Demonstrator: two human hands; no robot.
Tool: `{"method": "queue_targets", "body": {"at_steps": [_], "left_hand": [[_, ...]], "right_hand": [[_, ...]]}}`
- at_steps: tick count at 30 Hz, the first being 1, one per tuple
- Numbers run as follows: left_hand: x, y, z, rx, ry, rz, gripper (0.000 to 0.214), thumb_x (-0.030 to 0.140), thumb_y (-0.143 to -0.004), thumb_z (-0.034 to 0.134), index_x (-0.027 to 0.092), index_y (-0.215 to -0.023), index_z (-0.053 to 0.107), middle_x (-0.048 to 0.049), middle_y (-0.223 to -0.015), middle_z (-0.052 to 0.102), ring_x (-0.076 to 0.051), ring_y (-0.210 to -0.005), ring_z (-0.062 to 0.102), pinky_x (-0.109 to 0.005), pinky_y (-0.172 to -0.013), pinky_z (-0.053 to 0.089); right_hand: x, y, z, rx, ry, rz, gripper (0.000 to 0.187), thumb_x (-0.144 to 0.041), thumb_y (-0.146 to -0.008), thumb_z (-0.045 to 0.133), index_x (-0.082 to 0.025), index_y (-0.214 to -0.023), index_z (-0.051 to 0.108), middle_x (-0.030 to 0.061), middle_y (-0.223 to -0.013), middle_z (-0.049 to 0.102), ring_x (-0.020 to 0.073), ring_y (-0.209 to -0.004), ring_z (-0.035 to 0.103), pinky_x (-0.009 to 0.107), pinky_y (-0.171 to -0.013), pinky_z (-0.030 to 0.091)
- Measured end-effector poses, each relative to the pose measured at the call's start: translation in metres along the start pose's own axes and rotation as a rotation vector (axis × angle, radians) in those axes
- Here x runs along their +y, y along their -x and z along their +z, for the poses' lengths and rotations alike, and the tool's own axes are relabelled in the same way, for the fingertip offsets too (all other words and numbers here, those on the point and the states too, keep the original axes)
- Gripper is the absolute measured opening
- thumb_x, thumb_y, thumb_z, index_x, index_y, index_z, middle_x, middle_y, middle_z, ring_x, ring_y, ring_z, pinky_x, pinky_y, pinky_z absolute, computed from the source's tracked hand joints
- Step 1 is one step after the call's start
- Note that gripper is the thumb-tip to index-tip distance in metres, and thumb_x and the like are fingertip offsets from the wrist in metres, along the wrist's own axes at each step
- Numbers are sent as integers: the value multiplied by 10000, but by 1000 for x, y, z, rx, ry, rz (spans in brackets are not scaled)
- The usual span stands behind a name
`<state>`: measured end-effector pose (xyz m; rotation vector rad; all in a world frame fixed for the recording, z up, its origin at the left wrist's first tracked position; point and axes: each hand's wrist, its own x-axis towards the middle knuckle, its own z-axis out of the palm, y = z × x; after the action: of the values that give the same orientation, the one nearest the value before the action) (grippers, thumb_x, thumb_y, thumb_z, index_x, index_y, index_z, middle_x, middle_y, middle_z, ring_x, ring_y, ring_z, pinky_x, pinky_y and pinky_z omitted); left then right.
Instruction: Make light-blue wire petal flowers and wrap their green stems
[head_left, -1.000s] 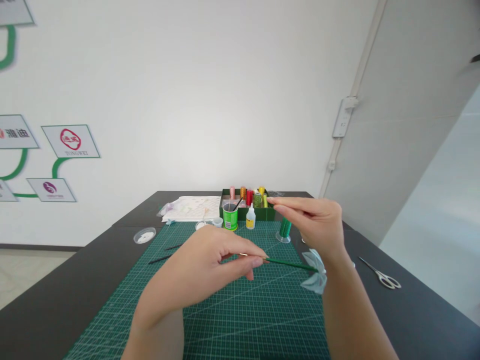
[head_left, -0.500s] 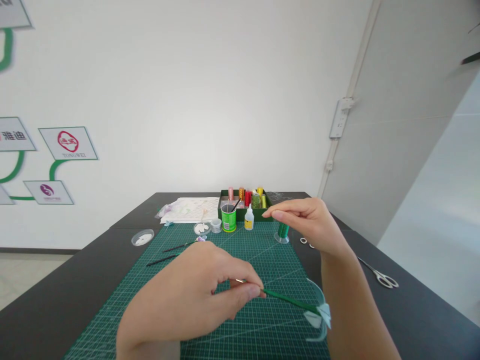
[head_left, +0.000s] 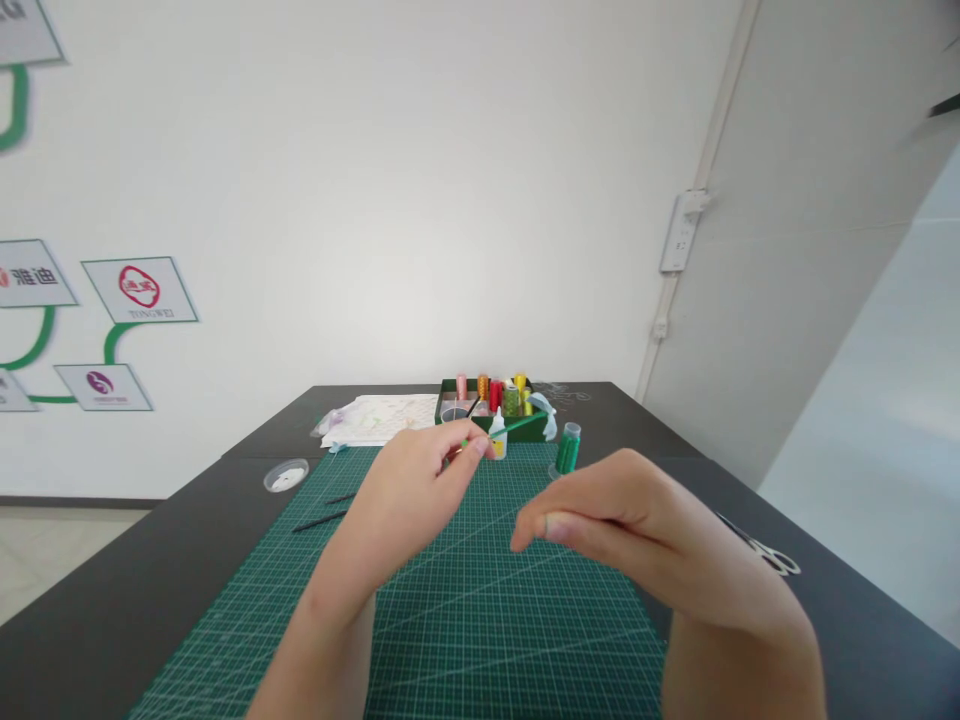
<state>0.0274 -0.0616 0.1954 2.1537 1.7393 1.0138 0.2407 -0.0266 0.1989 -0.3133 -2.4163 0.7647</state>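
Observation:
My left hand [head_left: 420, 485] pinches a thin green-wrapped flower stem [head_left: 516, 425] over the cutting mat [head_left: 487, 630]. Pale blue petals [head_left: 550, 425] sit at the stem's far end, pointing right in front of the thread box. Lower and to the right, my right hand [head_left: 637, 535] is closed, thumb pressed against bent fingers. Any thread in that pinch is too fine to see. A spool of green thread [head_left: 568, 448] stands just beyond my right hand, its base partly covered.
A dark green box [head_left: 534, 434] of coloured thread spools stands at the back, a glue bottle [head_left: 499, 445] before it. White sheets [head_left: 382, 415] and a shallow dish [head_left: 286, 475] are at left, with dark thin sticks [head_left: 321, 522]. Scissors [head_left: 780, 560] lie right, partly behind my arm.
My left hand has moved up and away with the stem, whose petals have swung from low right to up near the box. My right hand has come down and closer, still pinched.

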Motion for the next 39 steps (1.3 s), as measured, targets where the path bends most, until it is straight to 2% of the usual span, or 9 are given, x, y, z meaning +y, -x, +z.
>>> {"method": "queue_targets", "body": {"at_steps": [3, 6, 9, 14, 17, 20, 26, 33, 39], "left_hand": [[-1, -1, -2, 96, 132, 7, 328, 387, -1004, 411, 202, -829, 617, 32, -645, 518, -122, -583, 453, -258, -550, 312], [-2, 3, -5, 86, 261, 48, 333, 369, -1005, 408, 191, -773, 567, 26, -661, 486, -120, -610, 436, -259, -568, 319], [-1, 7, -9, -7, 354, 79, 367, 393, -1009, 410, 187, -744, 560, 28, -644, 441, -117, -607, 397, -261, -568, 304], [4, 9, -9, -315, 401, 82, 412, 431, -1023, 394, 186, -769, 607, 42, -608, 402, -108, -572, 381, -257, -555, 306], [9, 10, -8, -386, 370, 92, 403, 401, -1032, 374, 187, -778, 601, 44, -609, 435, -106, -580, 420, -249, -582, 345], [13, 10, -7, -428, 317, 120, 379, 353, -1032, 366, 186, -767, 579, 44, -610, 451, -104, -582, 428, -245, -596, 362], [16, 10, -7, -432, 262, 135, 372, 332, -1032, 350, 190, -767, 567, 41, -609, 466, -108, -574, 424, -244, -592, 364], [11, 20, -14, -229, 222, 156, 417, 402, -1042, 345, 209, -839, 655, 32, -651, 496, -105, -576, 421, -244, -544, 327], [4, 23, -18, 155, 6, 170, 384, 386, -1041, 372, 217, -920, 695, 24, -648, 597, -109, -541, 472, -250, -539, 332]], "right_hand": [[11, -2, -2, -87, 101, 97, 449, -456, -1020, 472, -173, -862, 782, 4, -633, 640, 86, -516, 460, 224, -499, 369], [28, -11, -2, 6, 178, 158, 461, -473, -1002, 493, -194, -750, 760, -21, -549, 564, 90, -474, 404, 239, -455, 317], [41, -21, 0, 185, 194, 177, 452, -475, -985, 518, -194, -723, 756, -15, -539, 571, 102, -477, 436, 240, -451, 331], [48, -36, 3, 413, 81, 153, 384, -443, -975, 521, -196, -982, 815, 25, -725, 736, 155, -613, 631, 256, -527, 467], [47, -40, 6, 443, 19, 86, 310, -376, -964, 543, -249, -1075, 804, 34, -963, 791, 193, -861, 729, 295, -729, 573], [46, -40, 11, 486, -9, 21, 270, -331, -960, 561, -288, -1087, 796, 15, -1076, 779, 202, -1026, 723, 324, -900, 570], [49, -37, 16, 634, 19, -35, 267, -341, -966, 563, -303, -1085, 798, 20, -876, 793, 188, -823, 730, 293, -681, 579], [53, -41, 11, 505, 41, 60, 329, -377, -969, 532, -233, -1057, 814, 38, -853, 775, 191, -773, 691, 283, -630, 530], [53, -34, 4, 127, 32, 180, 365, -418, -974, 535, -202, -906, 821, 5, -617, 626, 115, -549, 491, 239, -491, 373]]}}
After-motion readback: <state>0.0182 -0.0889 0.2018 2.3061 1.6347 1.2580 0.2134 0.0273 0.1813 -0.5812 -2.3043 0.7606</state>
